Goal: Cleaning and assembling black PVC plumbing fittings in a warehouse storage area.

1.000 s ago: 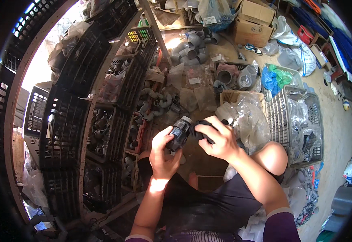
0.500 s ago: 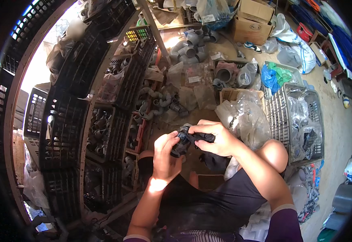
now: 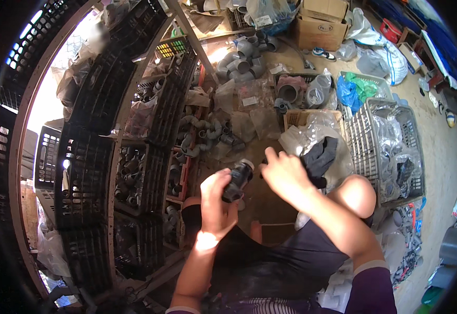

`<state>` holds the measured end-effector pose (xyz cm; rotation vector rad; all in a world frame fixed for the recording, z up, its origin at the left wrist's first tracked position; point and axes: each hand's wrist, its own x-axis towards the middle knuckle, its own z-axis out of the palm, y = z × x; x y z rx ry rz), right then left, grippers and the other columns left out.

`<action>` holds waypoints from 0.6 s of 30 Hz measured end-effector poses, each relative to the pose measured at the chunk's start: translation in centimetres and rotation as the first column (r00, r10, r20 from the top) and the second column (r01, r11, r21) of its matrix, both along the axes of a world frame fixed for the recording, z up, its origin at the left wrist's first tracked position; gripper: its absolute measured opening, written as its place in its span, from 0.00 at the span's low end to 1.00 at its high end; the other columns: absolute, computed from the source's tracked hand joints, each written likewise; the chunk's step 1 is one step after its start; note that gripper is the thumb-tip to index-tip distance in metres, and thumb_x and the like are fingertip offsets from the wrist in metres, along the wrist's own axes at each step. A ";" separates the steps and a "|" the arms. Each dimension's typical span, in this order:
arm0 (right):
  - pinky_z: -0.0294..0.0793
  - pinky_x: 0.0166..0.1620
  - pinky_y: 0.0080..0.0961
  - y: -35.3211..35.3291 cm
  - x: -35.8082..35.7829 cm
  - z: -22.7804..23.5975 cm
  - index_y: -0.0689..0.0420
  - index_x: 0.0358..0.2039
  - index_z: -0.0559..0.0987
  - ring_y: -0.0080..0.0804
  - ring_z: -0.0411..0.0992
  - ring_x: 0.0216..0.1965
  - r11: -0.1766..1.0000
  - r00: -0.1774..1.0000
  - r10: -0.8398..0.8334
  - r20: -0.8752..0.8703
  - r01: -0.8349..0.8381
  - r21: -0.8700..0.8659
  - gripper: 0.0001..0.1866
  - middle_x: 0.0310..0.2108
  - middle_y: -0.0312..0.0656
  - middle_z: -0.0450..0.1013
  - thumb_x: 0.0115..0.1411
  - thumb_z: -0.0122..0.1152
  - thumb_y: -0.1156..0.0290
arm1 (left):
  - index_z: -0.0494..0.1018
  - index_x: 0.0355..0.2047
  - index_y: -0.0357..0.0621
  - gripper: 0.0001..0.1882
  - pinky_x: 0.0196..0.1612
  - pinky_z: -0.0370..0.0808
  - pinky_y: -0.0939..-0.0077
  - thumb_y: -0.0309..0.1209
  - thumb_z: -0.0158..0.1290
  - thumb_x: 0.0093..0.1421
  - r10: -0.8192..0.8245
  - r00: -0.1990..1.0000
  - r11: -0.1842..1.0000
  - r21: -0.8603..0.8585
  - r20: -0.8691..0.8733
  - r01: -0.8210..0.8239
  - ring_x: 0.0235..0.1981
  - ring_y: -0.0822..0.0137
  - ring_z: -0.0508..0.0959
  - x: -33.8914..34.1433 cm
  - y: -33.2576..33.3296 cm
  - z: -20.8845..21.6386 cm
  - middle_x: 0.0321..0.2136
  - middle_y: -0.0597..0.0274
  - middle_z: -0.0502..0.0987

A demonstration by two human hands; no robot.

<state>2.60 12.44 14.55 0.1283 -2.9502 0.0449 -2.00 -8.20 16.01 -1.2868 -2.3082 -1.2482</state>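
Note:
My left hand (image 3: 217, 201) is closed around a short black pipe fitting (image 3: 237, 183) with a pale ring at its upper end. To its right, apart from the fitting, my right hand (image 3: 286, 171) is closed with fingers bent. A black cloth (image 3: 320, 157) spreads out from the far side of that hand, over the clear plastic bags; a dark bit also shows at the fingertips. The palm and the grip on the cloth are hidden by the back of the hand.
Black crates (image 3: 84, 167) of fittings fill a metal rack on the left. Grey pipe elbows (image 3: 205, 128) lie on the floor ahead. On the right stand a grey crate (image 3: 362, 141) of bagged parts and a cardboard box (image 3: 320, 34) farther back.
My right hand has drawn away from the fitting to the right, and the cloth has swung out beyond it. The fitting, now uncovered, stays in my left hand.

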 end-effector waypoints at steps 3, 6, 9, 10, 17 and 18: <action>0.79 0.29 0.38 1.5 0.3 0.4 0.52 0.35 0.81 0.44 0.78 0.28 0.956 0.998 -0.054 -0.011 0.049 -0.288 0.08 0.36 0.47 0.70 0.53 0.62 0.70 | 0.61 0.58 0.33 0.33 0.62 0.65 0.60 0.13 0.58 0.51 -0.028 0.990 0.973 0.232 0.136 -0.005 0.59 0.52 0.69 -0.3 -0.6 1.2 0.57 0.43 0.66; 0.79 0.34 0.36 1.8 0.1 2.9 0.53 0.41 0.81 0.44 0.77 0.30 0.747 0.977 -0.185 -0.102 0.072 -0.661 0.13 0.36 0.44 0.71 0.54 0.60 0.73 | 0.61 0.58 0.34 0.34 0.63 0.64 0.61 0.13 0.59 0.51 -0.050 0.985 0.966 0.260 0.166 0.005 0.59 0.53 0.68 -0.4 -0.5 0.4 0.57 0.43 0.66; 0.75 0.37 0.32 2.0 -0.1 3.5 0.55 0.42 0.81 0.39 0.75 0.32 0.555 0.944 -0.126 -0.306 -0.189 -0.810 0.15 0.35 0.44 0.73 0.52 0.60 0.77 | 0.61 0.58 0.35 0.34 0.63 0.63 0.61 0.14 0.59 0.50 -0.153 0.934 0.914 0.405 0.322 0.010 0.60 0.54 0.68 0.3 -0.3 -0.1 0.57 0.43 0.66; 0.72 0.40 0.28 1.8 0.0 4.4 0.57 0.42 0.81 0.36 0.73 0.34 0.475 0.955 -0.106 -0.279 -0.197 -0.857 0.16 0.32 0.43 0.74 0.51 0.61 0.80 | 0.61 0.58 0.35 0.34 0.63 0.63 0.61 0.14 0.59 0.50 -0.162 0.924 0.908 0.419 0.348 0.002 0.60 0.54 0.68 0.3 -0.2 -0.4 0.57 0.43 0.66; 0.78 0.34 0.34 0.8 0.9 5.1 0.50 0.45 0.81 0.40 0.77 0.30 0.532 0.935 0.189 -0.300 -0.354 -0.769 0.18 0.35 0.43 0.74 0.51 0.68 0.71 | 0.62 0.58 0.35 0.35 0.63 0.63 0.62 0.15 0.62 0.50 -0.166 0.901 0.917 0.400 0.401 -0.009 0.58 0.56 0.69 0.7 0.4 0.0 0.56 0.45 0.68; 0.80 0.33 0.38 0.8 1.1 5.2 0.46 0.46 0.81 0.42 0.78 0.29 0.652 0.953 0.186 -0.239 -0.301 -0.696 0.20 0.37 0.42 0.72 0.50 0.71 0.64 | 0.62 0.58 0.35 0.35 0.63 0.63 0.62 0.15 0.62 0.50 -0.165 0.901 0.917 0.399 0.401 -0.010 0.58 0.56 0.69 0.6 0.3 0.0 0.56 0.45 0.68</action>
